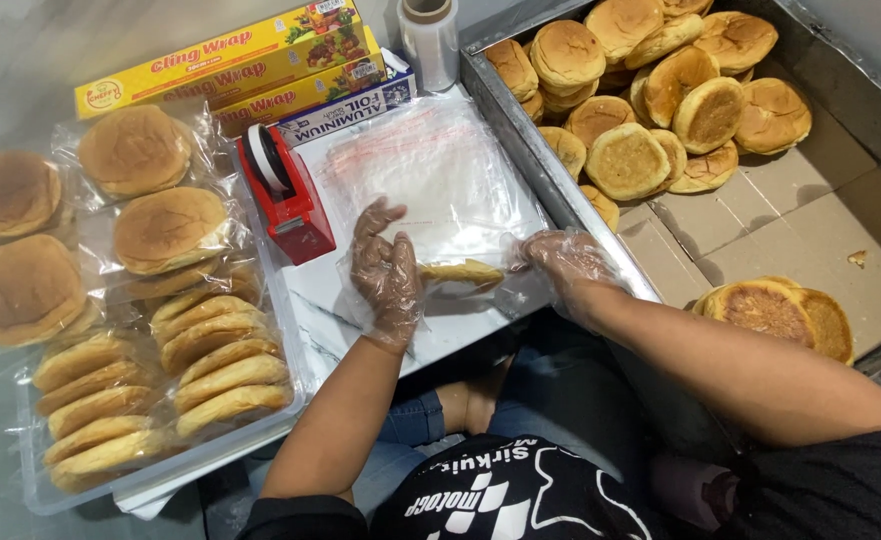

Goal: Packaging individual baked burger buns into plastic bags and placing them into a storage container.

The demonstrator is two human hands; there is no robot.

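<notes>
Plastic-gloved left hand [388, 275] and right hand [563, 258] pinch bun [460, 271]

a red tape dispenser [285, 195] stands beside stacked cling wrap boxes [230, 62] and an aluminium foil box [345, 108]. a clear film roll [429, 38] stands behind. bagged buns [160, 310] fill a clear tray [150, 480]; loose buns [650, 90] lie in a metal bin [520, 130].

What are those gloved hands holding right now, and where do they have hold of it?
A flat bun going into a clear plastic bag. The left hand has its grip at the bun's left end, the right hand at the bag's right edge.
</notes>
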